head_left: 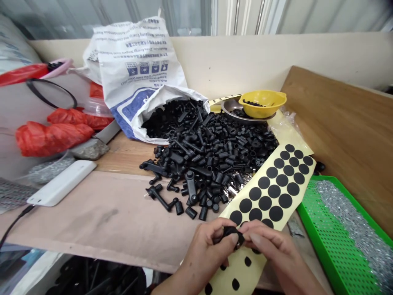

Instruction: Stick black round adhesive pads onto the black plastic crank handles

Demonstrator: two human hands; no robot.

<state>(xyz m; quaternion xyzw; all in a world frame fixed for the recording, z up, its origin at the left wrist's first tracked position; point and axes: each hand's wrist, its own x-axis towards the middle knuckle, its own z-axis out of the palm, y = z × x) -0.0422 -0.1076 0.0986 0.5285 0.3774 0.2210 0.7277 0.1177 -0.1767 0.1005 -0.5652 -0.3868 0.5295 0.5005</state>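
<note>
My left hand (211, 246) is closed round a small black plastic part (231, 234), low in the middle of the head view. The fingertips of my right hand (270, 243) are pressed together at the right side of that part; whether they pinch a piece of their own is hidden. Under both hands lies a pale yellow sheet of round black stickers (281, 180), with full rows above the hands and a few dark spots below them. Just beyond is a heap of black plastic parts (215, 151), caps and crank-like handles among them.
A white woven sack (138, 53) spills parts onto the table. A yellow bowl (267, 102) rests on a metal dish (229, 110). On the right stands a green tray (325, 229) of small metal pieces. At left are a white device (63, 182) and red plastic bags (53, 137).
</note>
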